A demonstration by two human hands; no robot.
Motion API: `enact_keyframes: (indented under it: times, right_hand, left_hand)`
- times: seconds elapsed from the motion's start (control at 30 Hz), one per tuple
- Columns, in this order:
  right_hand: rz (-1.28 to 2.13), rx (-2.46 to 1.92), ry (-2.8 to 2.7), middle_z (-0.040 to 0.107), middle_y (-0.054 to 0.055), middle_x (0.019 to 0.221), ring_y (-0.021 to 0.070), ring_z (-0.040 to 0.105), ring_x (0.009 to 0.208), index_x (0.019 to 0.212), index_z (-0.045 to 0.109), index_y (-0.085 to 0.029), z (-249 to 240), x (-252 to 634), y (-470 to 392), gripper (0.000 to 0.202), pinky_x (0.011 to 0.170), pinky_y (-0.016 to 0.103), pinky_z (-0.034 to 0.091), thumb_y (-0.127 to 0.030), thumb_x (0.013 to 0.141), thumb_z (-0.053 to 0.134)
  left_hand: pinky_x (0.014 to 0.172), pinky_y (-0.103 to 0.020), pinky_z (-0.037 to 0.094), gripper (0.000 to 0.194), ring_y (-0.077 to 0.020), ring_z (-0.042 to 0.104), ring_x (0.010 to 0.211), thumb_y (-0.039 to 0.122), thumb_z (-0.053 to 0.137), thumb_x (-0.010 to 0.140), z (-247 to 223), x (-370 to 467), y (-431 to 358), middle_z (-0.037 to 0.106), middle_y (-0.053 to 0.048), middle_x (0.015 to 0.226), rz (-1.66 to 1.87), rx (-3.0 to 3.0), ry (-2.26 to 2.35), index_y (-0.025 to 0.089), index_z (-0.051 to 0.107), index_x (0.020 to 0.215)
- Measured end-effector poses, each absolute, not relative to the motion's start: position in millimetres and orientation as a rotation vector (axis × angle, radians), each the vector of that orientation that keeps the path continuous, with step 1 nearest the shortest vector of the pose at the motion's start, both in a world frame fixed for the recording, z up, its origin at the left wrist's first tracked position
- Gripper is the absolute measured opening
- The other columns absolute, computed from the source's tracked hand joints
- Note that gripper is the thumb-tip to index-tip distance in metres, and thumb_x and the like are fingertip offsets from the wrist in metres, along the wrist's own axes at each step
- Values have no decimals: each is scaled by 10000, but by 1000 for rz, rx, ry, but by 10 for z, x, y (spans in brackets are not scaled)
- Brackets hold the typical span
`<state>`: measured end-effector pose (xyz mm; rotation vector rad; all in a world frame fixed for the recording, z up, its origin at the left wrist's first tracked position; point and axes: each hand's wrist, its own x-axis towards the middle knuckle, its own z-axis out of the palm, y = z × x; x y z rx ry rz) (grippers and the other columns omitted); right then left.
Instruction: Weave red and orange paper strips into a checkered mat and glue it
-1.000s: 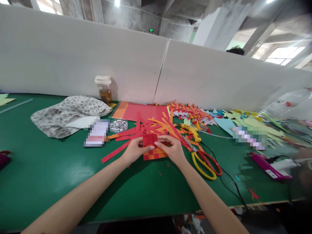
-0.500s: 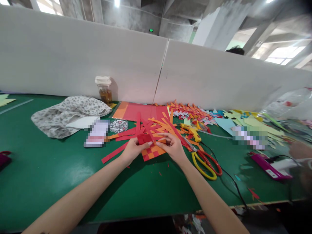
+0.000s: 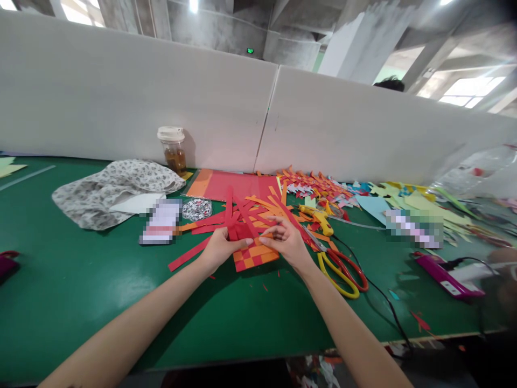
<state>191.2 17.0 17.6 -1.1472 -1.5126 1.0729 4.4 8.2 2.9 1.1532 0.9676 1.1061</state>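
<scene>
Between my two hands is a woven piece of red and orange paper strips (image 3: 252, 257), checkered along its near part and raised a little off the table. My left hand (image 3: 220, 249) grips its left side, thumb lying on top. On the right, my right hand (image 3: 285, 242) pinches the upper right part between thumb and fingers, the other fingers curled. Loose red and orange paper strips (image 3: 234, 207) fan out behind the weave. Scissors (image 3: 339, 275) with one yellow and one red handle lie just right of my right hand.
Behind the strips lie red and orange sheets (image 3: 242, 186) and a pile of cut paper pieces (image 3: 315, 186). A yellow glue gun (image 3: 321, 218) trails a black cord. At left are a phone (image 3: 161, 221), patterned cloth (image 3: 113, 188) and lidded cup (image 3: 173, 151). A purple power strip (image 3: 448, 275) sits right.
The woven piece has tilted and shifted slightly toward me, showing more of its checkered face. My right hand has moved a little to the right. Both hands keep hold of it.
</scene>
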Motion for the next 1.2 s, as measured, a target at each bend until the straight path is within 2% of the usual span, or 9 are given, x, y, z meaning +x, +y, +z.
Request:
enact_keyframes:
  times: [0.23,0.37,0.47,0.63,0.8,0.9,1.0,1.07,1.2]
  right_hand:
    - [1254,-1166,-1526,638,7,787,165,637,735,1150,483,-209,184,1937,160,652,681,304,499,-326,589,792]
    - [1235,-1153,-1597,569,-48,636,121,565,586,1086,525,-200,147,1953,173,530,555,251,447,-322,629,764]
    - [1209,-1206,-1642,515,-67,566,114,518,530,1049,554,-202,119,1943,172,500,499,238,416,-346,619,763]
    - [1134,-1280,-1686,622,-3,711,153,609,656,1021,566,-183,109,1860,121,474,618,283,491,-348,616,751]
    - [680,-1397,-1616,682,72,849,211,640,794,874,627,-185,187,1915,130,297,672,310,503,-453,745,620]
    - [424,-1456,-1614,679,62,778,205,631,726,774,622,-191,237,1996,155,301,657,304,482,-481,798,545]
    - [177,-1590,-1753,616,23,632,179,582,607,713,567,-202,232,2010,165,288,591,280,431,-457,830,504]
    - [71,-1739,-1885,590,7,606,178,575,601,746,538,-210,200,1978,164,248,538,262,376,-436,838,495]
    - [-43,-2009,-2060,632,24,686,202,618,650,897,496,-214,139,1909,160,170,489,250,279,-376,843,493]
  left_hand:
    - [767,-355,539,347,-209,679,794,354,797,583,-10,22,120,724,-75,889,1159,1099,991,153,689,844]
    - [788,-356,529,441,-228,669,870,372,764,632,44,-5,145,711,-88,944,1247,1105,1009,164,646,1003]
    - [863,-359,491,460,-228,635,992,400,665,735,92,-84,221,679,-97,1059,1378,1009,1039,193,560,1132]
    - [976,-375,407,435,-212,544,1135,335,593,785,9,-218,350,570,-118,1225,1600,1265,1160,193,479,1179]
    - [1004,-428,358,504,-242,475,1185,337,630,758,-13,-208,269,527,-102,1254,1318,1966,1287,209,460,1215]
    - [985,-434,368,404,-240,474,1172,313,560,817,72,-207,212,533,-91,1231,1288,2091,1321,224,467,1200]
    - [936,-380,402,219,-211,518,1092,281,466,874,187,-230,199,579,-69,1118,1319,2097,1361,213,535,1071]
    - [857,-340,437,152,-201,556,994,275,461,875,259,-237,194,610,-50,996,1218,2169,1374,206,580,940]
    - [655,-280,453,117,-198,596,809,259,531,825,354,-190,106,645,-33,833,750,2419,1377,206,623,774]
